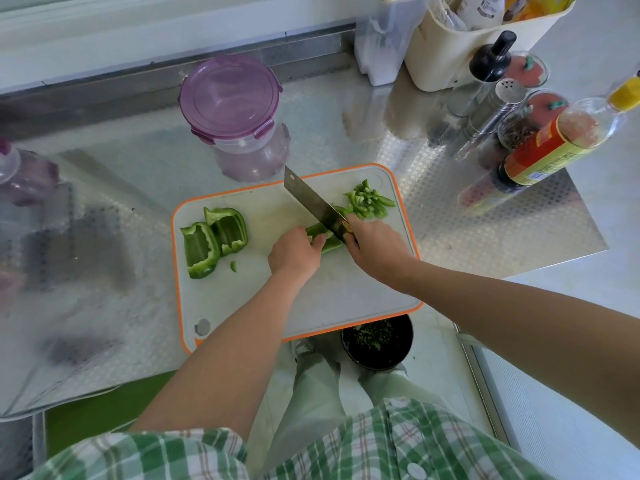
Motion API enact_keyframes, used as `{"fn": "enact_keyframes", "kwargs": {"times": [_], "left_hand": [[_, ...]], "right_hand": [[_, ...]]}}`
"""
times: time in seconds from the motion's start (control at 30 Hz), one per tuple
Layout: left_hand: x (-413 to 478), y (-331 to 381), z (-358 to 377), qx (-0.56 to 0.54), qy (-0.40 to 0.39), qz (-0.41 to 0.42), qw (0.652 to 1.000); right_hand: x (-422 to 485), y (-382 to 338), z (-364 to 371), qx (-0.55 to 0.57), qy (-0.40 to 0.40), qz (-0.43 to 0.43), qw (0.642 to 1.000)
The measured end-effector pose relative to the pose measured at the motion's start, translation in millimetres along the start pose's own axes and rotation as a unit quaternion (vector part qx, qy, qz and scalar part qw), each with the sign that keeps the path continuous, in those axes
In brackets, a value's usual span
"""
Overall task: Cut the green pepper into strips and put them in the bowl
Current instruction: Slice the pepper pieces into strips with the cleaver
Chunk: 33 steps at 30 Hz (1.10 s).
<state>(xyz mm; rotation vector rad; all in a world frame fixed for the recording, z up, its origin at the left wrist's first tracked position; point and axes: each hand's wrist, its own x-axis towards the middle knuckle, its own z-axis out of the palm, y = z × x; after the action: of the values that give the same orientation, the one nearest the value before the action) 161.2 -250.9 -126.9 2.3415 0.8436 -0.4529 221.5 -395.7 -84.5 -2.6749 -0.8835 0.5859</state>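
Note:
On the white cutting board with an orange rim (346, 292), my left hand (294, 252) holds down a green pepper piece (329, 244) with curled fingers. My right hand (375, 249) grips the handle of a cleaver (310, 199), whose blade stands on that piece. A pile of cut pepper strips (369, 202) lies at the board's far right. Two large uncut pepper pieces (214, 239) lie at the board's left, with a small scrap (233, 266) beside them. No bowl on the counter shows in this view.
A lidded purple container (235, 112) stands behind the board, another (20, 174) at far left. Bottles and spice jars (519, 133) crowd the right. A black bin with green scraps (377, 341) sits on the floor below the counter edge.

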Motion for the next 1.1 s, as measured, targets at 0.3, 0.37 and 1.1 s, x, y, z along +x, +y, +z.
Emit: {"fn": "enact_keyframes", "kwargs": {"times": [0.3, 0.37, 1.1], "left_hand": [[-3, 1, 0, 0.016, 0.001, 0.006, 1.0], [-2, 1, -1, 0.014, -0.002, 0.006, 1.0], [-7, 9, -2, 0.041, -0.006, -0.01, 0.999]], "right_hand": [[-3, 0, -14, 0.079, 0.025, -0.013, 0.996], [-6, 0, -18, 0.064, 0.009, -0.029, 0.997], [-3, 0, -19, 0.086, 0.02, -0.023, 0.996]]}}
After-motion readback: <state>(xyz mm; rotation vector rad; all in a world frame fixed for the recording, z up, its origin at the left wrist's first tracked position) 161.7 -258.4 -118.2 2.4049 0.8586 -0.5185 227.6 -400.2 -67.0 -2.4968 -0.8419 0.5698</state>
